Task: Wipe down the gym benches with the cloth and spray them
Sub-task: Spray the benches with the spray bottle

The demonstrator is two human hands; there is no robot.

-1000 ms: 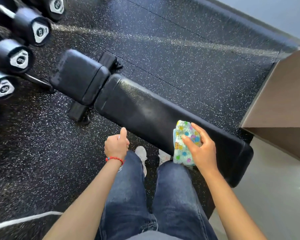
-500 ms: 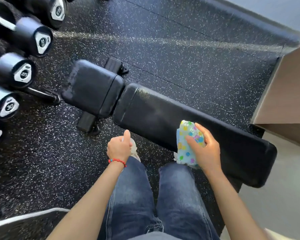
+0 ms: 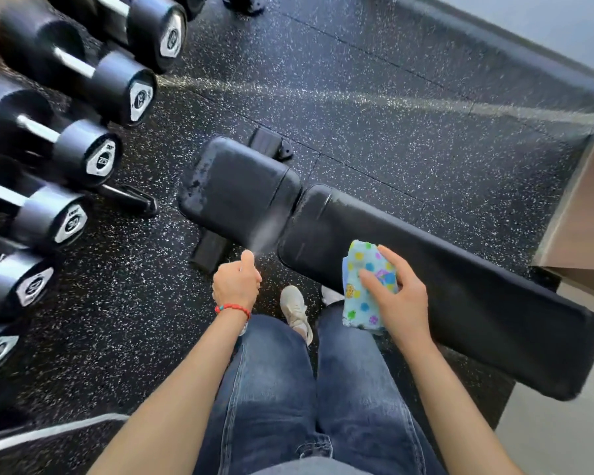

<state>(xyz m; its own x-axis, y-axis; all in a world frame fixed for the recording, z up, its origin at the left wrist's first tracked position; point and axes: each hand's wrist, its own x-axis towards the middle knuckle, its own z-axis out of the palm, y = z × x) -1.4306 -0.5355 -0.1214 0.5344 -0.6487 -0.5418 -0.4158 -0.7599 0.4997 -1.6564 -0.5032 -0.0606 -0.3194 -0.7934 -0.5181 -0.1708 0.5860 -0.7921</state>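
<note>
While the black bench (image 3: 408,269) lies slantwise across the speckled floor (image 3: 391,132), a faint mist (image 3: 268,231) is seen fanning from above the left hand (image 3: 235,286) toward the gap between the bench's two pads. The left hand is curled into a fist with the thumb raised on top; whatever is gripped is hidden inside it, so the sprayer itself cannot be made out. A red beaded bracelet (image 3: 232,308) is worn on that wrist. The small seat pad (image 3: 240,193) shows a dull wet smear along its far-left edge, and a pale sheen is visible on the near end of the long pad.

A folded cloth (image 3: 364,286), pale blue with coloured dots, is clamped by the right hand (image 3: 400,299), the thumb laid across its face and the fingers wrapped behind. It is held at the near edge of the long pad; whether it touches cannot be told.

Dumbbells (image 3: 100,97) are racked at the left. Blue jeans (image 3: 306,389) and a light shoe (image 3: 295,308) are seen below.
</note>
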